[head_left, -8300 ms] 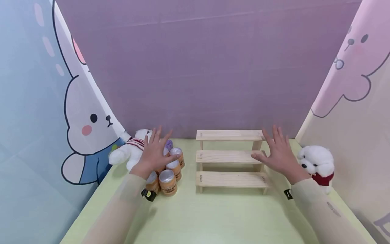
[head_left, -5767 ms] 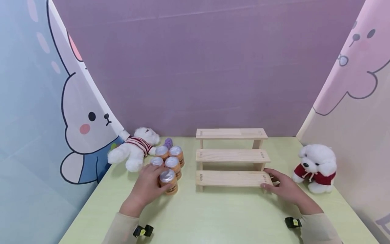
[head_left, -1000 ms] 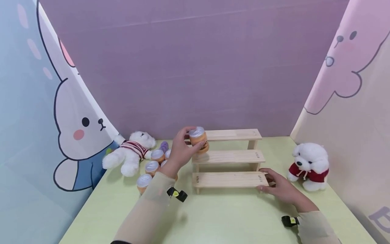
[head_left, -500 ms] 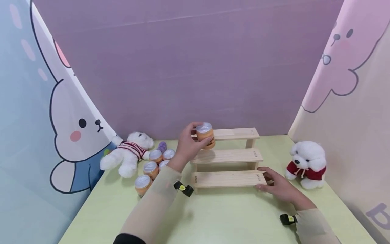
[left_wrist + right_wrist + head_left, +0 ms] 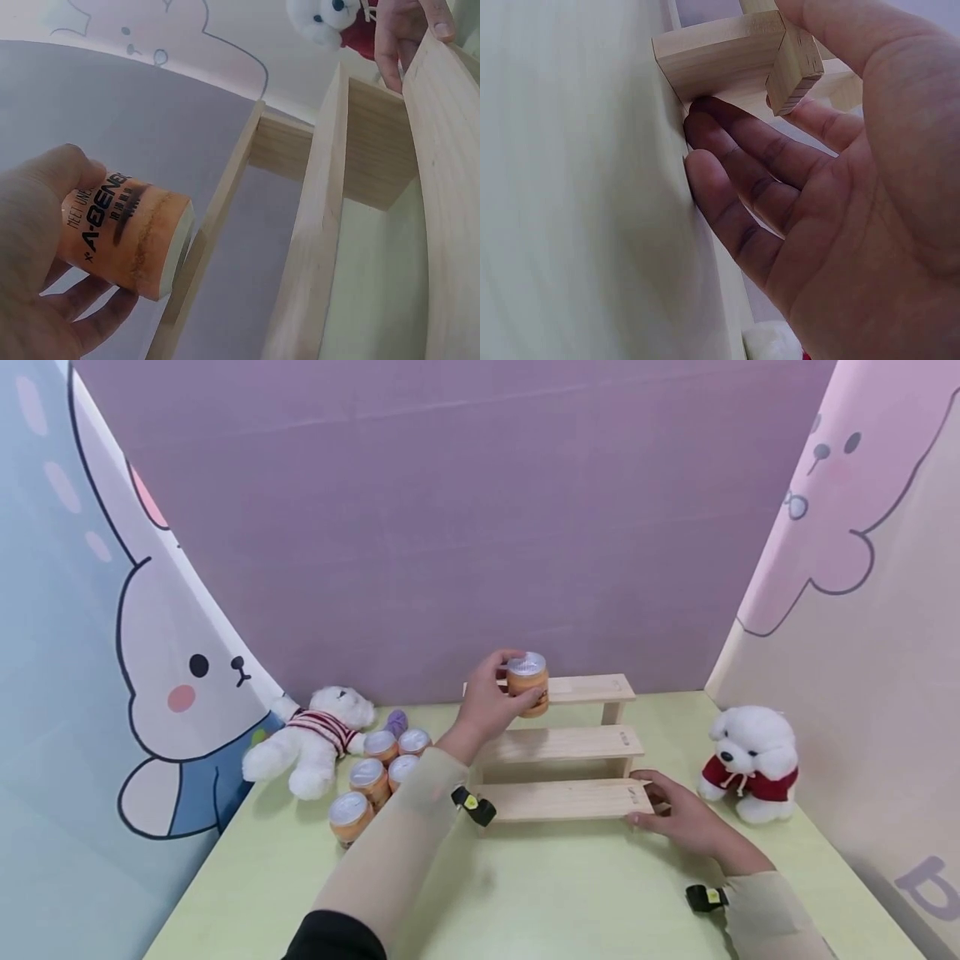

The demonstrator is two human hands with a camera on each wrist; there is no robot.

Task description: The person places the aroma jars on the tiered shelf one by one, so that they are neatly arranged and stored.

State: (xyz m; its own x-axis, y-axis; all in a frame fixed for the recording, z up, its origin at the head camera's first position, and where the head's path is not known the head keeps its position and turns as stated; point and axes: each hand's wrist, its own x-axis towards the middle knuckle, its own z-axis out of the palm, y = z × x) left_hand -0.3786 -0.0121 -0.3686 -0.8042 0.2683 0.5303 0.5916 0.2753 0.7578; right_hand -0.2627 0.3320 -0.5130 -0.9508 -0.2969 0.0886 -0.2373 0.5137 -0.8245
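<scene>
My left hand grips an orange can with a silver lid, fingers and thumb around its side. In the head view the can overlaps the top step of a three-tier wooden shelf. The left wrist view shows dark lettering on the can and its pale base right at the top board's edge. At the lowest step's right end, my right hand holds the board, thumb at the front and fingers around the end. In the right wrist view, its fingers reach low beside the shelf's leg.
Several similar cans stand left of the shelf, partly behind my left forearm. Behind them are a small purple object and a white plush toy in a striped shirt. Another plush dog in red sits at right on the green table.
Both hands were spread above the table at first. My right hand took hold of the shelf; my left picked up a can and carried it right and up to the top step.
</scene>
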